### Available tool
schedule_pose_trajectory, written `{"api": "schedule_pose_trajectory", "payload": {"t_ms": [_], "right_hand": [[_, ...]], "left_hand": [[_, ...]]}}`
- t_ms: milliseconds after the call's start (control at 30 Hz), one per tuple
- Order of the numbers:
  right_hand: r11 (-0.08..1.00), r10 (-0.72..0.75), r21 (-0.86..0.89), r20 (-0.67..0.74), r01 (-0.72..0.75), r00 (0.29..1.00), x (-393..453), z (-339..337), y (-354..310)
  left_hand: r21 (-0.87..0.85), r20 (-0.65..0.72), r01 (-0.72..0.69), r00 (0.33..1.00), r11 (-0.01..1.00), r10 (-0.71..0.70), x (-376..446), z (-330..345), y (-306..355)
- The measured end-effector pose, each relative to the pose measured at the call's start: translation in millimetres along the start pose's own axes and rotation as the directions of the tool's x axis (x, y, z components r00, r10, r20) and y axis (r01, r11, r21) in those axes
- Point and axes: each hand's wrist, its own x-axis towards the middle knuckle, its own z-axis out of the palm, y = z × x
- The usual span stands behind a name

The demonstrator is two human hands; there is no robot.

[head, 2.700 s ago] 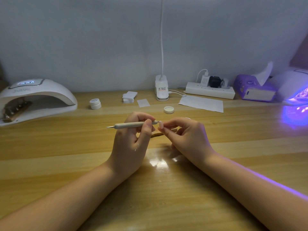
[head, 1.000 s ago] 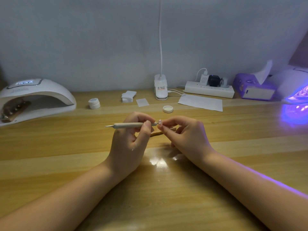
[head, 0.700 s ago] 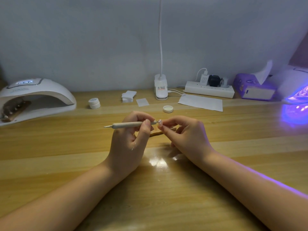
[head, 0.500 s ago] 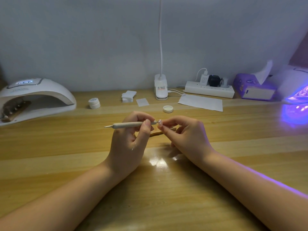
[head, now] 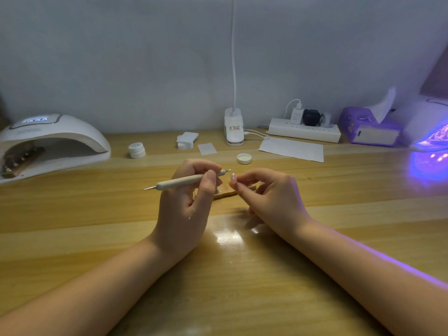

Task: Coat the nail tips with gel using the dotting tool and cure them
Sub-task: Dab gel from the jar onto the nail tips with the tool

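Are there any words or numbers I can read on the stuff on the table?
None can be read.
Left lamp: lit display on top, too blurred.
Jar: marks on its lid, too small.
Clip base: printed label, too small.
Charger: small print, unreadable.
Tissue box: pattern only, no clear words.

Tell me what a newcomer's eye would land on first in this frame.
First, the two hands at the table's centre: the left hand grips a dotting tool, its tip just short of a pale nail tip pinched by the right hand. Next, the violet glow of the lit curing lamp at the far right, then the white dome-shaped lamp at the far left.
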Motion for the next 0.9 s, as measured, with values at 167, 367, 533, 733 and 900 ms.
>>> {"api": "schedule_pose_trajectory", "payload": {"t_ms": [167, 367, 533, 733, 900], "right_hand": [[1.000, -0.003, -0.004, -0.006, 0.003, 1.000, -0.1, -1.0, -1.3], [1.000, -0.007, -0.007, -0.022, 0.007, 1.000, 1.3, -1.7, -1.0], [1.000, -0.002, -0.007, -0.033, 0.002, 0.999, 1.3, -1.2, 0.7], [1.000, -0.021, -0.015, -0.034, 0.020, 0.999, 1.4, -0.8, 1.0], [1.000, -0.025, -0.013, -0.033, 0.025, 0.999, 1.4, -0.8, 0.9]], "left_hand": [[-0.055, -0.019, -0.059, 0.998, 0.997, 0.058, 2.5, 2.4, 5.5], [-0.049, 0.000, -0.029, 1.000, 0.998, 0.029, 0.8, 2.4, 4.7], [-0.004, 0.036, 0.047, 0.998, 0.999, -0.047, -0.4, 2.1, 0.2], [0.020, 0.066, 0.042, 0.997, 0.999, -0.043, -0.8, 1.6, 0.4], [0.026, 0.079, 0.051, 0.995, 0.998, -0.053, -1.1, 1.6, -0.2]]}}
